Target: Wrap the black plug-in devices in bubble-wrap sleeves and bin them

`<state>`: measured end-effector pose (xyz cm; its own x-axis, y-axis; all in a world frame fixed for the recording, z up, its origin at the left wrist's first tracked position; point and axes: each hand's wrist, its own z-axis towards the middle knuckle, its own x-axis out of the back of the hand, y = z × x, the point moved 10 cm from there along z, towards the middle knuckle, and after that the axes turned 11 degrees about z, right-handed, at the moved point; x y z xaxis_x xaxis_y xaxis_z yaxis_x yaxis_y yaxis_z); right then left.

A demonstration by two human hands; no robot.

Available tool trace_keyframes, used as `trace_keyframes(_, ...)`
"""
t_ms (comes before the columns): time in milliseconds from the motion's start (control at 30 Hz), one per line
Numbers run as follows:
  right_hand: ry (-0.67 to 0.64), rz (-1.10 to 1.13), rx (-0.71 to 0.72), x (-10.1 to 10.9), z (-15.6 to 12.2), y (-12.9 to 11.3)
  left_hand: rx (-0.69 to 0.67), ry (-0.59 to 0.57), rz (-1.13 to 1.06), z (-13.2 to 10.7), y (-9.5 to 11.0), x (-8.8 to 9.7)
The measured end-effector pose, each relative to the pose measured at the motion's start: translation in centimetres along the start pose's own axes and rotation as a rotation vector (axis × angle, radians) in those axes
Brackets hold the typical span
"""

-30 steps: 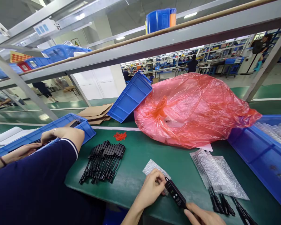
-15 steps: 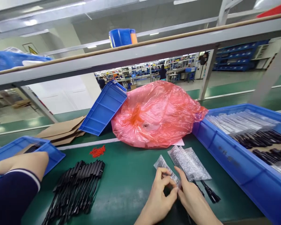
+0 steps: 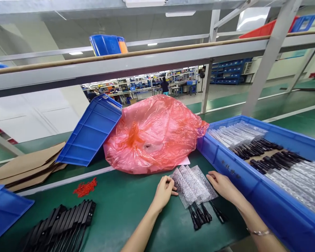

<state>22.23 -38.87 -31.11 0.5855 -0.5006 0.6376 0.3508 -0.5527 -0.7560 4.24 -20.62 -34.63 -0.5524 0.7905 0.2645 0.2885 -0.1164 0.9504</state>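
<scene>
Several black parts in bubble-wrap sleeves (image 3: 194,185) lie in a small pile on the green bench, their black ends sticking out toward me. My left hand (image 3: 164,190) rests at the pile's left edge, fingers curled against the leftmost sleeve. My right hand (image 3: 222,185) lies at the pile's right edge, fingers stretched flat toward the sleeves. Neither hand lifts anything.
A long blue bin (image 3: 252,182) of wrapped and bare black parts runs along the right. A red plastic bag (image 3: 152,136) bulges behind the pile, with a tilted blue tray (image 3: 89,133) and cardboard (image 3: 23,168) to its left. Bare black parts (image 3: 63,225) and red bits (image 3: 85,188) lie left.
The view swung right and the co-worker's arm left the picture. My hands, which pinched one sleeved part close to me, have moved out to the pile and laid it there.
</scene>
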Motion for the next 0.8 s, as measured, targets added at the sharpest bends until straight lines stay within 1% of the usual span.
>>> trace_keyframes(67, -0.054, -0.017, 0.014, -1.4, 1.5, -1.0, -0.008, 0.015, 0.0, 0.2, 0.3, -0.4)
trace_keyframes(167, -0.079, -0.062, 0.071, -3.2, 2.1, -3.8, -0.011, 0.003, -0.059, 0.2, 0.2, -0.8)
trace_keyframes(267, -0.082, -0.117, 0.097, -4.2, 1.6, -6.6, -0.008, -0.031, -0.193, 0.1, -0.3, -0.7)
trace_keyframes(367, -0.082, -0.18, 0.062, -5.5, 0.3, -8.7, 0.002, -0.024, -0.294, 0.3, -1.0, -0.3)
trace_keyframes(433, -0.062, -0.229, 0.021, -6.6, -0.6, -9.8, 0.01, 0.028, -0.314, 0.6, -1.5, 0.3)
trace_keyframes(500, -0.03, -0.264, -0.002, -7.8, -1.5, -10.4, -0.011, 0.143, -0.283, 0.9, -1.8, 1.6)
trace_keyframes(567, -0.007, -0.266, 0.019, -8.3, -2.5, -10.6, -0.049, 0.271, -0.199, 0.8, -1.8, 3.3)
trace_keyframes(633, -0.02, -0.232, 0.072, -7.8, -4.3, -10.3, -0.073, 0.348, -0.124, 0.8, -1.8, 4.5)
trace_keyframes(667, -0.037, -0.206, 0.1, -7.0, -5.7, -9.9, -0.071, 0.356, -0.103, 0.9, -2.0, 4.9)
trace_keyframes(700, -0.056, -0.18, 0.126, -5.7, -7.4, -9.6, -0.064, 0.354, -0.094, 1.0, -2.1, 5.1)
trace_keyframes(733, -0.07, -0.156, 0.152, -3.8, -9.3, -9.2, -0.058, 0.347, -0.088, 1.0, -2.3, 5.2)
trace_keyframes(767, -0.068, -0.141, 0.178, -1.2, -11.1, -9.0, -0.052, 0.338, -0.078, 1.1, -2.4, 5.1)
trace_keyframes(800, -0.052, -0.13, 0.196, 2.0, -12.8, -8.7, -0.051, 0.328, -0.062, 1.2, -2.4, 5.0)
